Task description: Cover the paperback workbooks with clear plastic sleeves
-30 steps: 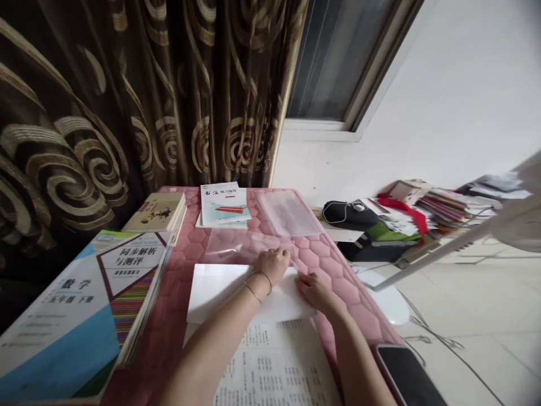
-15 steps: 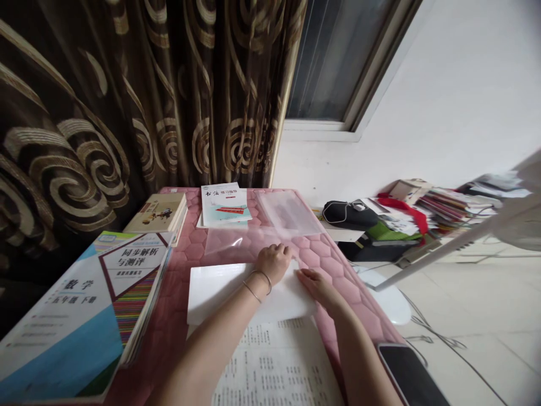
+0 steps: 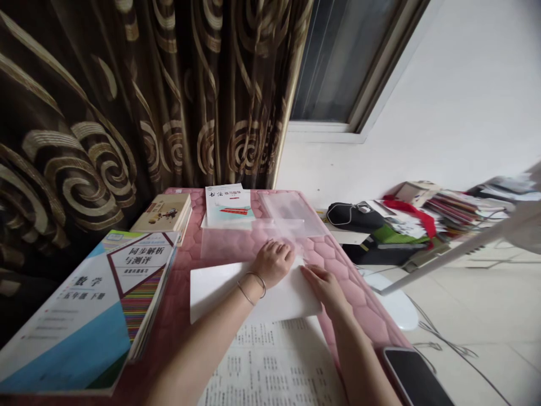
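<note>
Your pink quilted table cover point(image 3: 181, 282) spreads beneath a white board point(image 3: 224, 296). Left of the white board lies a maths workbook point(image 3: 84, 316), a printed sheet point(image 3: 270, 366) sticks out nearest you, and a clear plastic sleeve point(image 3: 228, 243) lies beyond it, apparently touching. Your left hand point(image 3: 274, 263) sits at the board's far edge, fingers point(image 3: 274, 248) lightly curled; your right hand point(image 3: 323, 290) lies at its right end, fingers point(image 3: 313, 274) almost flat. You cannot tell whether either hand grips. Two thin bangles point(image 3: 257, 276) circle your left wrist.
</note>
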Motion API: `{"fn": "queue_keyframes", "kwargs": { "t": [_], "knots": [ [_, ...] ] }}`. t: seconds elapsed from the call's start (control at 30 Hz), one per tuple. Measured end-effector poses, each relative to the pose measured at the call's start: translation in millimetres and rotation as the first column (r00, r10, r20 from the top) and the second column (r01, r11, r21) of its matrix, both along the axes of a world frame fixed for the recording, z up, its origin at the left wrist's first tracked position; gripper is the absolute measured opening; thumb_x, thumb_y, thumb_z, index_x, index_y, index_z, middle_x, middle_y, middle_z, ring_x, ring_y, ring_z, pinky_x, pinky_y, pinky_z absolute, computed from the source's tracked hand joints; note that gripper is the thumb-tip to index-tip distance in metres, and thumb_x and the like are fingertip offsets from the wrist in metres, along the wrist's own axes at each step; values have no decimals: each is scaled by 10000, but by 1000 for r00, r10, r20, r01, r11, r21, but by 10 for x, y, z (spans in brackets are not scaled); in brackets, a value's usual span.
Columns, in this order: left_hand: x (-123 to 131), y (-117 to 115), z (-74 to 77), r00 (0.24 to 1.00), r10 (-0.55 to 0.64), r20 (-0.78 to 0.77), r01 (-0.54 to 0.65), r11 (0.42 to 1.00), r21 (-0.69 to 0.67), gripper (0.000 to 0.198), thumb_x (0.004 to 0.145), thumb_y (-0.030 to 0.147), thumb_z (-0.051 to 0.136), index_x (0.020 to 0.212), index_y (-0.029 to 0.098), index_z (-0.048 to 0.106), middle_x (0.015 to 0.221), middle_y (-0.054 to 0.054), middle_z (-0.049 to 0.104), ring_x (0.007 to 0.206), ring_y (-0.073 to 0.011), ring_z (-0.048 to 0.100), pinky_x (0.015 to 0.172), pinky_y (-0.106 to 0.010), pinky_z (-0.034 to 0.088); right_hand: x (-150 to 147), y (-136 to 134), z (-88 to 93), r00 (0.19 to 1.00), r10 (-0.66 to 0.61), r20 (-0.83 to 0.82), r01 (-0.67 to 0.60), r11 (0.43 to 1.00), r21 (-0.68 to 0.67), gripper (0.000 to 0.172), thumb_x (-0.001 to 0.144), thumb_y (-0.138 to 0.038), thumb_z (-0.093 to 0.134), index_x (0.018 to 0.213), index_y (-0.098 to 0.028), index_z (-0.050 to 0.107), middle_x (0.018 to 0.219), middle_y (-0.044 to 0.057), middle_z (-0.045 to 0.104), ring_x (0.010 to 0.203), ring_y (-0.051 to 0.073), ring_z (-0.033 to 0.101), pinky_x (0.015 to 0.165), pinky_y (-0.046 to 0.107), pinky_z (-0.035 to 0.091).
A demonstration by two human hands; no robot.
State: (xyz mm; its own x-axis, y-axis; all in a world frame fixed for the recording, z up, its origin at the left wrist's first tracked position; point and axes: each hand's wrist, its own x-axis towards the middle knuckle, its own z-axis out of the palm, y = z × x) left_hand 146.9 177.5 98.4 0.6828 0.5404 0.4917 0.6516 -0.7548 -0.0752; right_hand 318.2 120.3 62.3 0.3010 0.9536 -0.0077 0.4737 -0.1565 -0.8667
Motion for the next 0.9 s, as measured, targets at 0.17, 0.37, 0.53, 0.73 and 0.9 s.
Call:
{"fn": "queue_keyframes", "kwargs": {
  "t": [0.17, 0.37, 0.53, 0.73, 0.9],
  "knots": [
    [12, -3, 23, 1000, -14, 3, 14, 1000, -3, 304, 996, 155, 345, 988, 187, 647, 1012, -74, 668, 976, -180, 599, 1027, -394, 413, -50, -22, 65, 998, -46, -32, 48, 998, 50, 517, 735, -597, 548, 845, -132, 747, 854, 109, 725, 842, 262, 650, 673, 303, 494],
    [-96, -105, 25, 991, 66, 115, -59, 996, -62, 197, 972, 206, 449, 973, 213, 646, 1106, -71, 671, 1083, -199, 584, 1094, -472, 358, -203, -98, 175, 986, -160, 40, 155, 982, 110, 541, 746, -673, 404, 665, -183, 616, 651, 95, 655, 677, 247, 609, 587, 303, 450],
    [-589, -209, -14, 768, 536, 350, -494, 844, -209, 241, 916, 221, 518, 1144, 206, 595, 1332, -155, 567, 1260, -304, 494, 1067, -569, 340, -250, -116, 165, 970, -210, 126, 188, 969, 161, 564, 770, -726, 335, 602, -222, 522, 565, 71, 589, 600, 218, 558, 551, 294, 416],
    [-1311, -104, -146, 410, 885, 222, -637, 452, -625, 139, 881, 197, 507, 958, 139, 606, 1005, -144, 678, 999, -244, 636, 840, -347, 484, -210, -106, 100, 967, -207, 151, 190, 974, 122, 519, 754, -684, 361, 597, -218, 527, 538, 54, 552, 580, 205, 538, 526, 283, 396],
    [-1518, -100, -215, 413, 909, 59, -565, 306, -766, 182, 908, 228, 458, 862, 158, 620, 883, -96, 705, 835, -185, 658, 675, -247, 443, -180, -104, 38, 964, -191, 183, 185, 982, 46, 459, 738, -616, 377, 583, -214, 536, 565, 81, 595, 616, 241, 581, 532, 300, 406]
  ]
}}
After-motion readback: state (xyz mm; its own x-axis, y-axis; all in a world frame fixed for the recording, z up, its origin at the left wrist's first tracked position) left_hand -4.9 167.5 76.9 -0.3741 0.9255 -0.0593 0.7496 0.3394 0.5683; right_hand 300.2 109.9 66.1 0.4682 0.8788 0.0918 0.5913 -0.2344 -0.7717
